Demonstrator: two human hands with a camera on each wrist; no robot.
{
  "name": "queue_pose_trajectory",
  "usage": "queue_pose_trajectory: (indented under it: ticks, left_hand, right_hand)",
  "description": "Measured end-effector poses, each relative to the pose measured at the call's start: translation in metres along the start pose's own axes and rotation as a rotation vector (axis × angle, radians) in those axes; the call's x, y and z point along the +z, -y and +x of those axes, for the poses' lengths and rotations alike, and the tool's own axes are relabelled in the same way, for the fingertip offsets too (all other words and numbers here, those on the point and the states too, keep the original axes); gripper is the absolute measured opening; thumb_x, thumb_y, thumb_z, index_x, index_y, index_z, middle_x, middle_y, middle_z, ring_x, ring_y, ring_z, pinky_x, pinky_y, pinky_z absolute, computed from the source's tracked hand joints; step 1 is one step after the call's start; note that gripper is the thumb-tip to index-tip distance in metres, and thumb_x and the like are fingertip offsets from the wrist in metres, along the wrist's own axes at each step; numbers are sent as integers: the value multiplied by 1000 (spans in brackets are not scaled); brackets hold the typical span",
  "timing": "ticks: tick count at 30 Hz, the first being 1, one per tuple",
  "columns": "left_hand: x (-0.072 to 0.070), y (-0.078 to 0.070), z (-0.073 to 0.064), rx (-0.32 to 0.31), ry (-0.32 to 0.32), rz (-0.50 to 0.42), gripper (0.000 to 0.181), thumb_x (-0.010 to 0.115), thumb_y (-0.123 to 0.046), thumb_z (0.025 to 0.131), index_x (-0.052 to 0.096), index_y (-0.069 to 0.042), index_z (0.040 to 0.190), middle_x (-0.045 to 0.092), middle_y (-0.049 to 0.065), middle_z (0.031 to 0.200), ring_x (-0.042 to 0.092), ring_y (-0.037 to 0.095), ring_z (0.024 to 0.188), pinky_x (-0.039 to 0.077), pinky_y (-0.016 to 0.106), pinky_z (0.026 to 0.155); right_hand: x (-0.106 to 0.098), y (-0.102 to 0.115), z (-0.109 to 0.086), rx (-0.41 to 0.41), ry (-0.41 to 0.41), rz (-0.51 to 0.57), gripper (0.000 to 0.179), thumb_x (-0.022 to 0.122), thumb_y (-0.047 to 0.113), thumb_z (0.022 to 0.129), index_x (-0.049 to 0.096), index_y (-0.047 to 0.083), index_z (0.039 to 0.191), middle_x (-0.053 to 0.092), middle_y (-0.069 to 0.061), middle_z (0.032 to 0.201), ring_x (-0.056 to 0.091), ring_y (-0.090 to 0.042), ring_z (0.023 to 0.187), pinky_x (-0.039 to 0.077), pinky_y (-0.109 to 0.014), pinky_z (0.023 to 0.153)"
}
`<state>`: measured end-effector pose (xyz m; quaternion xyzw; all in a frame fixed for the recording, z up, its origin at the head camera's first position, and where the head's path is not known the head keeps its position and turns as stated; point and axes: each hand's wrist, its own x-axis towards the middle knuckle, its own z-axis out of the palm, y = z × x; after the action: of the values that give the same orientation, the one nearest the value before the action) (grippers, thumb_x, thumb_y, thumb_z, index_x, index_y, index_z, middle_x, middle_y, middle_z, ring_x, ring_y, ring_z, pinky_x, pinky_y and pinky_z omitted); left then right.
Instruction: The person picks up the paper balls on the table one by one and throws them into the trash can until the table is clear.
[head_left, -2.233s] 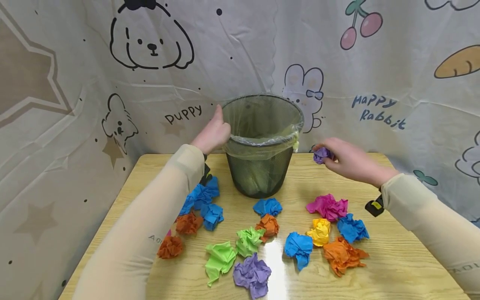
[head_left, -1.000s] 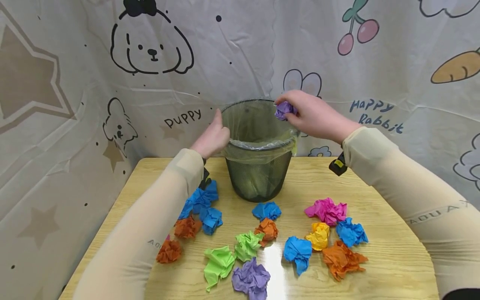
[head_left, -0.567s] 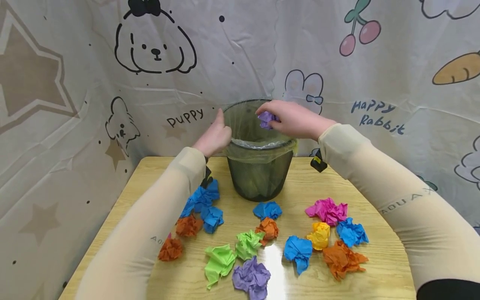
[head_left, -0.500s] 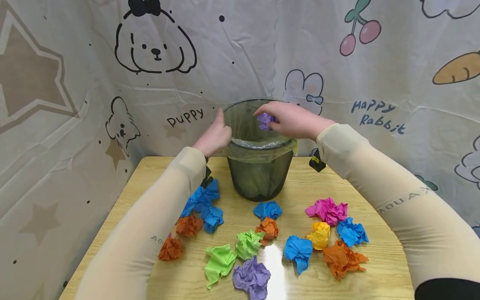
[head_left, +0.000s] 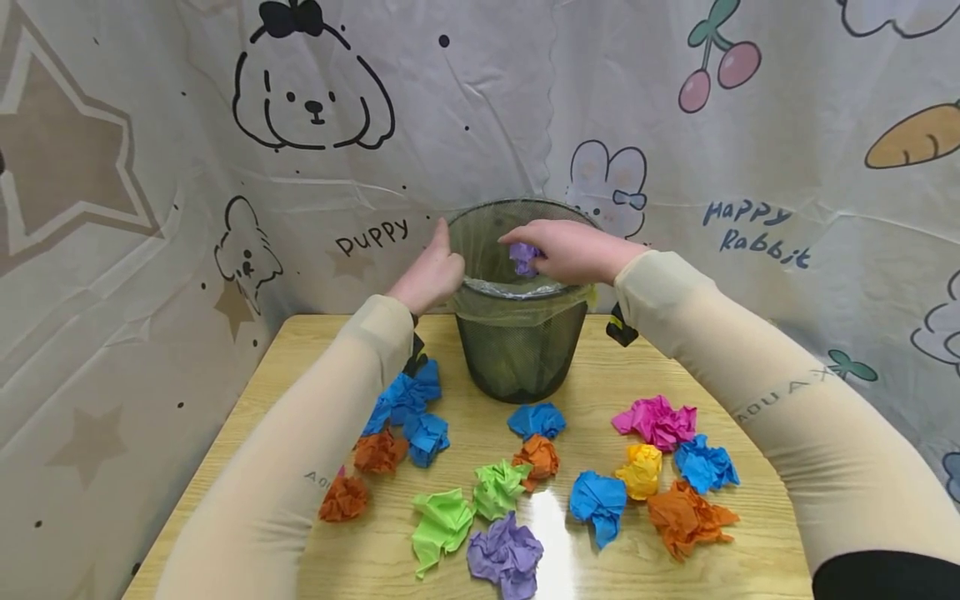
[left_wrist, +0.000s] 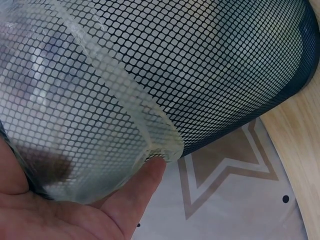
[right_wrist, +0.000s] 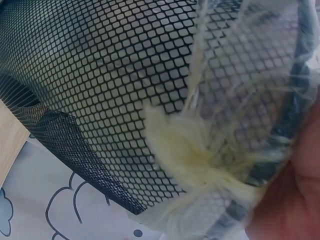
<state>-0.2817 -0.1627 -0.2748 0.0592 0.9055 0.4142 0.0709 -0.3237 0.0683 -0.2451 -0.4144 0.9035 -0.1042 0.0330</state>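
A black mesh wastebasket [head_left: 517, 350] with a clear, yellowish liner bag [head_left: 510, 310] folded over its rim stands at the back of the table. My left hand [head_left: 429, 271] holds the left side of the rim; in the left wrist view one digit presses the liner from outside. At the basket's mouth, my right hand [head_left: 573, 252] pinches a crumpled purple paper ball [head_left: 522, 259], with the wrist over the right rim. The right wrist view shows the liner's knotted bunch [right_wrist: 190, 155] against the mesh; the ball is hidden there.
Several crumpled paper balls lie on the wooden table [head_left: 315, 567]: blue [head_left: 597, 506], orange [head_left: 688, 517], yellow [head_left: 641, 472], pink [head_left: 657, 422], green [head_left: 441, 527] and another purple one [head_left: 506, 554]. A printed curtain [head_left: 480, 100] hangs behind. My left sleeve partly covers the leftmost balls.
From the right of the basket, my right hand has carried the purple paper ball leftward over the rim and lowered it into the mouth. My left hand has stayed on the rim.
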Motion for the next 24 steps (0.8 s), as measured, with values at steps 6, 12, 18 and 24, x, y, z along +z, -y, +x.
queue_pose_trajectory:
  ticks: [6, 12, 18, 24]
  left_hand:
    - [1, 1, 1, 5, -2, 4, 74, 23, -17, 104, -26, -15, 159, -18, 7, 169, 0, 20, 156, 16, 40, 124]
    - [0, -1, 0, 5, -6, 8, 74, 23, -17, 104, -26, -14, 159, -18, 8, 169, 10, 22, 155, 23, 40, 119]
    - [0, 0, 0, 0, 3, 11, 73, 22, -17, 104, -27, -16, 158, -18, 7, 169, 33, 27, 141, 31, 42, 110]
    - [-1, 1, 1, 14, -1, 17, 75, 23, -15, 103, -27, -14, 159, -20, 7, 169, 32, 25, 145, 26, 39, 117]
  right_hand:
    - [1, 0, 2, 35, 40, -4, 59, 49, -1, 99, 45, 11, 156, 48, -15, 153, 46, -29, 137, 41, -44, 109]
    - [-1, 2, 2, 63, 70, 11, 56, 53, 10, 104, 40, 13, 159, 41, -11, 159, 38, -29, 145, 35, -46, 116]
    - [-5, 0, -2, 55, 36, 38, 54, 54, 18, 106, 41, 14, 159, 43, -10, 159, 42, -28, 143, 35, -45, 116]
    - [-11, -1, -11, 63, -2, 31, 56, 54, 29, 107, 39, 16, 160, 43, -10, 158, 41, -28, 143, 33, -47, 117]
